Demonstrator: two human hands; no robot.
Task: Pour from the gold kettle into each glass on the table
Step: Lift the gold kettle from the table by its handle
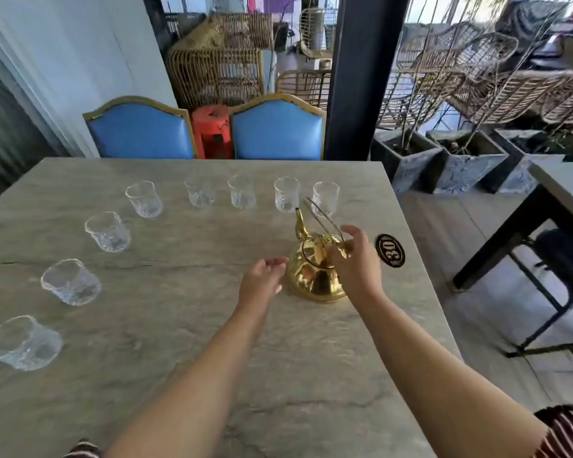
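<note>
Eight clear glasses (pixel 108 231) curve across a grey stone-look table (pixel 186 342) as a left hand (pixel 262 282), fingers loosely spread, hovers beside an upright gold kettle (pixel 313 276), the right hand (pixel 356 259) open-fingered at its raised wire handle (pixel 321 216).

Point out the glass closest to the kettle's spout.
The glass second from the right end of the far row, just beyond the gold kettle spout tip; the others stand farther off.
</note>
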